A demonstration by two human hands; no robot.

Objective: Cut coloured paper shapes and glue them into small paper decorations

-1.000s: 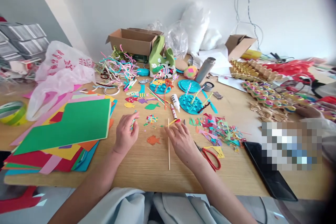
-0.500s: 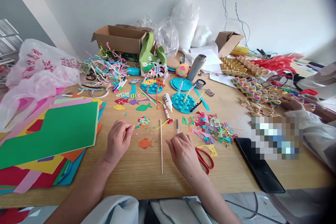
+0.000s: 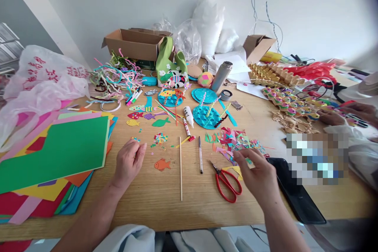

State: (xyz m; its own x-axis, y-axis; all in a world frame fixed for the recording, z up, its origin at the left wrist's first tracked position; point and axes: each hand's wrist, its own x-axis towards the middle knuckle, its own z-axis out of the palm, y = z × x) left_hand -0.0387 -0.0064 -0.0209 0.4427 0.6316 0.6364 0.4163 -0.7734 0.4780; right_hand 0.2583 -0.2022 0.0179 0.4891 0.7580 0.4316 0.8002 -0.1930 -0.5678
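Observation:
My left hand (image 3: 130,162) rests on the table in a loose fist, thumb against the curled fingers, with nothing seen in it. Beside it lie an orange paper fish (image 3: 162,164) and small paper dots (image 3: 160,138). My right hand (image 3: 258,173) is over the near edge of a pile of coloured paper scraps (image 3: 233,138), thumb and forefinger apart. To its left lie red-handled scissors (image 3: 226,185), partly open, and a yellow paper offcut (image 3: 234,171). A pen (image 3: 200,155) and a thin wooden stick (image 3: 180,169) lie between my hands.
Coloured paper sheets (image 3: 79,145) are stacked at left. Ahead are several cut fish, a glue bottle (image 3: 188,116), blue discs (image 3: 203,117) with pipe cleaners, and a steel flask (image 3: 221,76). A black phone-like slab (image 3: 298,193) lies at right, near another person's hands (image 3: 362,111).
My right hand has moved right, from beside the stick to the scrap pile, uncovering the pen and the scissors' blades. My left hand has barely moved.

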